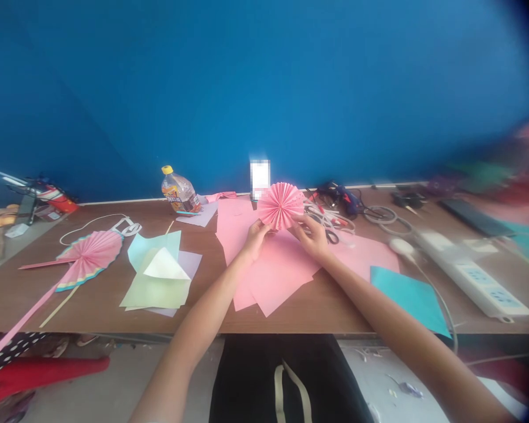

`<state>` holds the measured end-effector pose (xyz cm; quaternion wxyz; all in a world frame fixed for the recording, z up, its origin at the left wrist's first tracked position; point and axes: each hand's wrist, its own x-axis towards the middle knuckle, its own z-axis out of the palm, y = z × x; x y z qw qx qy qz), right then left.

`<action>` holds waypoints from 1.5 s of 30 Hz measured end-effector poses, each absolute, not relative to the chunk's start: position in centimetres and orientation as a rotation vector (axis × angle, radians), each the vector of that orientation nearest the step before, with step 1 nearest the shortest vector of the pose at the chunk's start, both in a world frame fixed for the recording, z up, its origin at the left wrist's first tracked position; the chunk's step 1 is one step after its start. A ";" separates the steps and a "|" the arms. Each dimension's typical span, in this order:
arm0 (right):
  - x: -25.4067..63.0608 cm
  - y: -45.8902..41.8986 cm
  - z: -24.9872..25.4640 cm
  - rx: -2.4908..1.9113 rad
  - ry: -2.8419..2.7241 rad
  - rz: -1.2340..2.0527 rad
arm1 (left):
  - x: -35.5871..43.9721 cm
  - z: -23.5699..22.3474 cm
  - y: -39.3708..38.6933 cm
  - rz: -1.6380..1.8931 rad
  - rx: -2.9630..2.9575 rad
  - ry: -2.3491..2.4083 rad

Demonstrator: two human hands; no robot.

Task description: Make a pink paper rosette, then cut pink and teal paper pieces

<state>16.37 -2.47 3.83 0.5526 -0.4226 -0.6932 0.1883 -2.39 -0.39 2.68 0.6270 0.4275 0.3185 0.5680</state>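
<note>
A round pink pleated paper fan is held up over the middle of the table, its folds spreading from the centre. My left hand is closed on its lower left edge. On its lower right edge, my right hand grips it too. Pink paper sheets lie spread on the table beneath both hands. Just behind my right hand are the dark handles of scissors and a tangle of white cables.
At left lies another pink fan with paper strips, beside pale green sheets. A yellow-capped bottle stands near the blue wall. On the right are a teal sheet, a white power strip and a dark phone-like slab.
</note>
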 end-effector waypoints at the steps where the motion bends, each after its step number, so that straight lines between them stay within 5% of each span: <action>1: 16.4 -2.4 3.9 -0.996 -1.627 0.433 | -2.4 2.6 -0.4 1.302 0.993 0.730; 27: 16.4 -2.2 4.0 -0.943 -1.629 0.411 | -2.3 3.4 -1.0 1.338 0.986 0.706; 45: 16.7 -1.0 3.2 -0.939 -1.234 0.803 | -2.2 3.1 -0.9 1.348 0.962 0.684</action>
